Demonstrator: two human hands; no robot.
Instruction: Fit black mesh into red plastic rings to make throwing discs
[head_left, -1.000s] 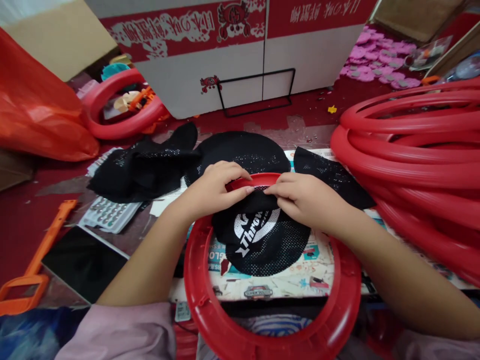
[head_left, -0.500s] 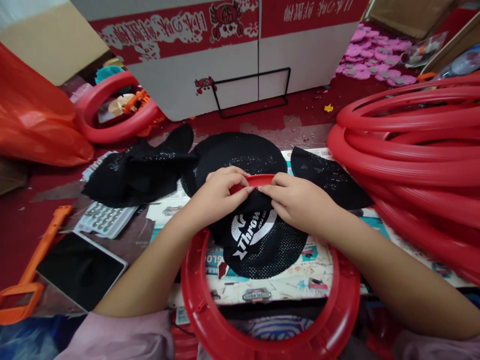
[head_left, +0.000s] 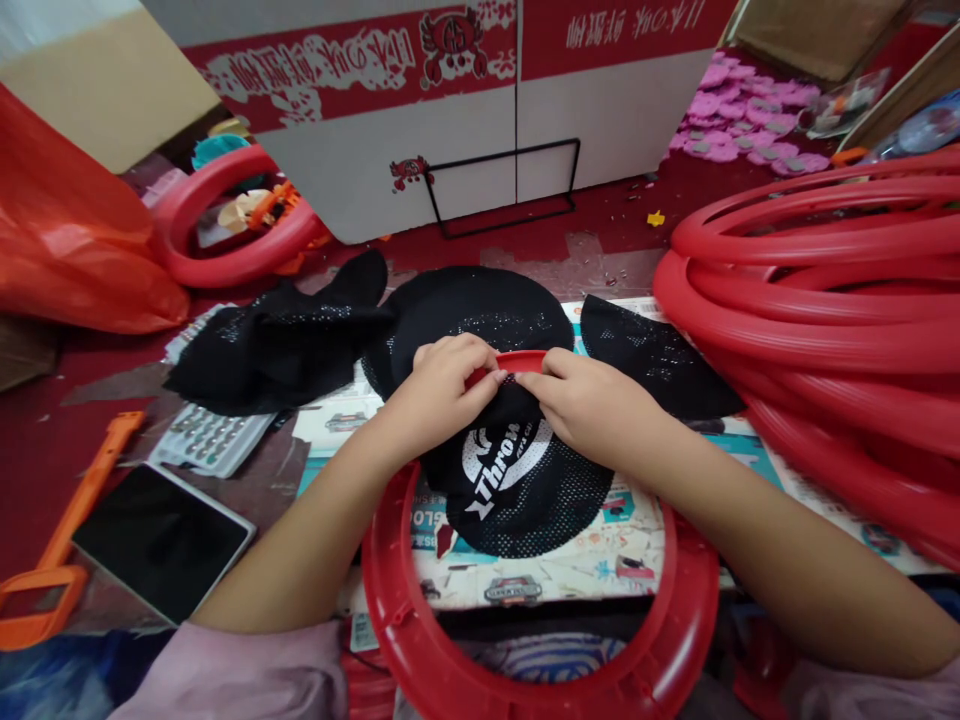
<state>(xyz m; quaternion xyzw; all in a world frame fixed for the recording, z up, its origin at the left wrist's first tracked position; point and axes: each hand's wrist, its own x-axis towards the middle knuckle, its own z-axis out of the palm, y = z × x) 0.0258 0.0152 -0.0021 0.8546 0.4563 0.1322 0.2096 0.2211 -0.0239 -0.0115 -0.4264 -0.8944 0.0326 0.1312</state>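
Observation:
A red plastic ring lies before me, its near side over my lap. Across its far part is a black mesh cloth with white "Throw" lettering, hanging into the opening. At the ring's far rim, my left hand is closed, thumb and fingers pinching the cloth's edge against the red plastic. My right hand pinches the same edge just to the right, its fingertips close to the left thumb. Between the hands a short stretch of red rim shows. What lies under the fingertips is hidden.
More black mesh pieces lie beyond my hands. A stack of red rings rises at right. On the left are a tablet-like dark panel, an orange plastic part and a compartment tray. A white carton stands behind.
Both hands keep their pinch at the far rim, with only a tiny shift of the fingers. The ring and cloth stay practically in place.

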